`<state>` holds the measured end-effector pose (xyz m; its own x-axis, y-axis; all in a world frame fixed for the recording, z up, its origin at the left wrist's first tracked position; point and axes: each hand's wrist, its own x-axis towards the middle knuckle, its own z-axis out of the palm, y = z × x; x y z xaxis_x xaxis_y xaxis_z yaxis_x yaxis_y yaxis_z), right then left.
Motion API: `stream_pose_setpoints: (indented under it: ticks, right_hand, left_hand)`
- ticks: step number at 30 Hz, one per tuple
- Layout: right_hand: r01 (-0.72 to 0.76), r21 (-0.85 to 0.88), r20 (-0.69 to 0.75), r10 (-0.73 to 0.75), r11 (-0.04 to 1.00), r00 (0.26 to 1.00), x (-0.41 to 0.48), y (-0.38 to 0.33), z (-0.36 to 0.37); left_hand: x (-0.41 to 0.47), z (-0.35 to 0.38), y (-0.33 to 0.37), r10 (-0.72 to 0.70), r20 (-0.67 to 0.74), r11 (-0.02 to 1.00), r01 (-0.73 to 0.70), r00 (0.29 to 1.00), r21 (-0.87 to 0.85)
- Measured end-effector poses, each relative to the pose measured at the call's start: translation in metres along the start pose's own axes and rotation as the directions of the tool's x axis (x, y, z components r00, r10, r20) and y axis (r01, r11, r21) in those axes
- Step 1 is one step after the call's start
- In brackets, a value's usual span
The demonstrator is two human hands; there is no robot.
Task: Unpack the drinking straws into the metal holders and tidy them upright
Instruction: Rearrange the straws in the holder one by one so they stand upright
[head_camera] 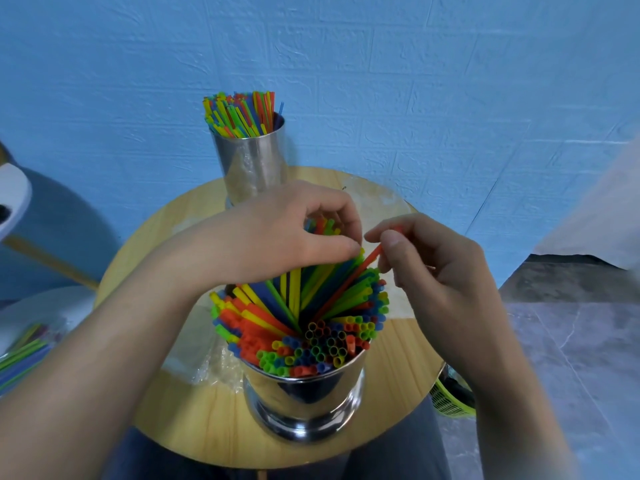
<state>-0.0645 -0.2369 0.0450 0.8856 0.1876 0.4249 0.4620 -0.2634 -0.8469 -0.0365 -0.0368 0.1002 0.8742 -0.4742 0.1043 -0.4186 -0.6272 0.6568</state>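
Mostly done, I reckon: the far holder [252,161] behind the near holder [304,393] stands full, while the near one's straws [294,296] lean, my left hand [277,237] gripping a bunch, my right hand [433,265] pinching a red straw [349,282], and loose straws [20,355] left of it wait unpacked.

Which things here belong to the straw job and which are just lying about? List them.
Job: near holder, far holder, leaning straws held by the left hand, red straw pinched by the right hand, loose straws at left.
Lying about: green basket, clear wrapping on the table.
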Motion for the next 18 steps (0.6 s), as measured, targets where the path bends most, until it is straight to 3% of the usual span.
stream_pose_setpoints:
  ticks: [8, 12, 18]
  right_hand:
    - [0.001, 0.039, 0.044, -0.002, 0.999, 0.999, -0.001, -0.001, -0.001]
    - [0.024, -0.037, 0.032, -0.022, 0.999, 0.999, 0.000, 0.001, 0.000]
    - [-0.035, 0.041, 0.085, 0.031, 0.999, 0.996, 0.002, 0.001, 0.001]
  left_hand:
    - [-0.002, -0.005, 0.003, 0.013, -0.016, 0.999, -0.014, 1.000, -0.037]
    - [-0.003, -0.007, 0.002, 0.023, -0.228, 0.990, -0.055, 0.973, -0.133]
    - [-0.009, -0.015, 0.001, -0.008, -0.543, 0.908, -0.221, 0.840, -0.355]
